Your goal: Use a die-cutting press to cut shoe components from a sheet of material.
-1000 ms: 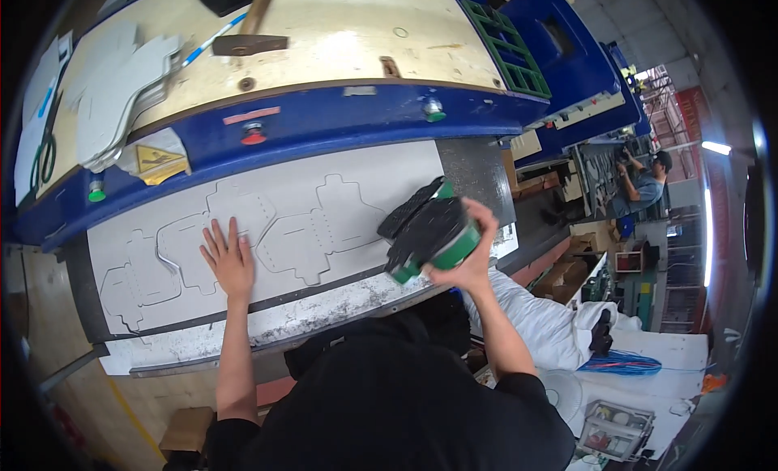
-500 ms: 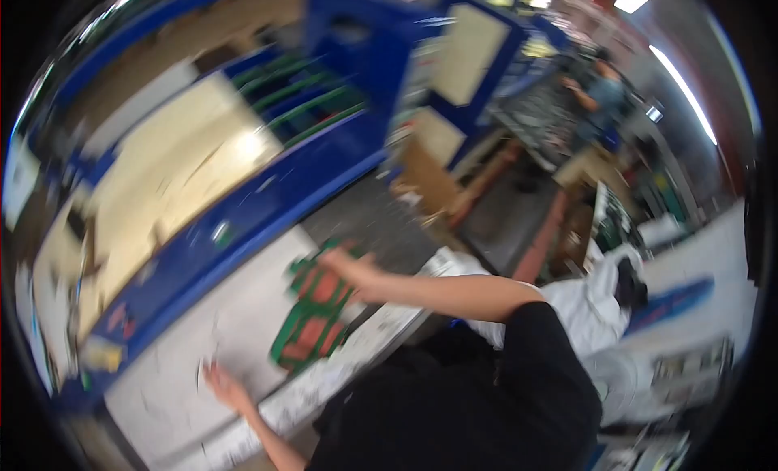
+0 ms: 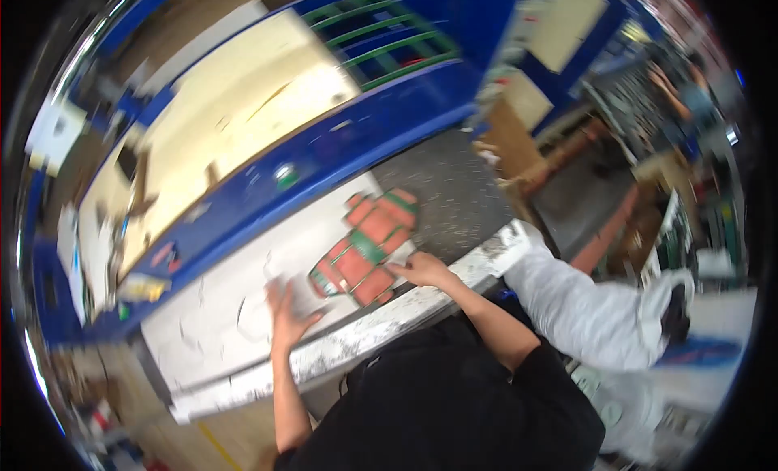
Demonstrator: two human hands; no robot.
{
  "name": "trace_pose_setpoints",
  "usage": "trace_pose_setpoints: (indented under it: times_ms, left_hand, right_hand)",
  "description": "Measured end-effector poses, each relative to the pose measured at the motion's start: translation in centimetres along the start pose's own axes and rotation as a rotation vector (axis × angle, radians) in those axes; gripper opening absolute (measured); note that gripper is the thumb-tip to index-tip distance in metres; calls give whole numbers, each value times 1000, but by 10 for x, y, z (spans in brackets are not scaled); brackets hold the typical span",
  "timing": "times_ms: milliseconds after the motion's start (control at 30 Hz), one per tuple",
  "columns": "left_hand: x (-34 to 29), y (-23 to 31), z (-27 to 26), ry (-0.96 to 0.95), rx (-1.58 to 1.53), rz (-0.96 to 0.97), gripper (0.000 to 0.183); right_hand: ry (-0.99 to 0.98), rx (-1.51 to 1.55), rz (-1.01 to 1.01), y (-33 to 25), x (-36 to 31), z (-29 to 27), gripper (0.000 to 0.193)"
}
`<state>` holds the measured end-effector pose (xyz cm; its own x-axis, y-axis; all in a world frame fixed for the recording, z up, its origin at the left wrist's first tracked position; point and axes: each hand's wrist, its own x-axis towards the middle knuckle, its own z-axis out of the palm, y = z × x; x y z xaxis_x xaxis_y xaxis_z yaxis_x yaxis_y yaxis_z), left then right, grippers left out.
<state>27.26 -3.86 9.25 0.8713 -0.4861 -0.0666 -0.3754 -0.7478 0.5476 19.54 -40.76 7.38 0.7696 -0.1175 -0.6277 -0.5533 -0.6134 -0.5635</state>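
A segmented piece (image 3: pixel 365 248), made of red-orange blocks framed in green, lies on the white sheet (image 3: pixel 219 325) that covers the bench. What kind of part it is I cannot make out. My right hand (image 3: pixel 425 270) is at its near right edge, fingers stretched left and slightly bent, the tips against or very close to the piece. Left of the piece, my left hand (image 3: pixel 288 315) hovers over or rests on the sheet with fingers and thumb spread; nothing is in it. Motion blurs the left fingertips. A thin dark curved outline shows on the sheet beside it.
Behind the sheet runs a blue machine frame (image 3: pixel 324 143) with a green button. Beyond are a pale board (image 3: pixel 251 82) and a green rack (image 3: pixel 389 37). A dark bench surface (image 3: pixel 454 179) continues rightward. White cloth (image 3: pixel 575 309) hangs at right; a person (image 3: pixel 689 98) works farther off.
My right hand has come off the top of the red-and-green piece to its near edge. My left hand has spread its fingers and sits closer to the piece. The whole view has swung.
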Motion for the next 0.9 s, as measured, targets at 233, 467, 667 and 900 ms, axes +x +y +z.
trace_pose_setpoints:
  times_ms: [233,467,667,900]
  left_hand:
    - [10,8,45,50,-3,6,100]
    - [2,27,63,301,-97,-38,76]
    - [-3,54,89,370,-150,45,68]
    - [-8,59,96,397,-172,-35,81]
  right_hand:
    - [286,314,-45,-24,46,50,41]
    - [314,245,-301,-49,80,5,32]
    - [461,127,-352,-53,81,-14,24]
    - [655,27,-462,-37,77,20,24]
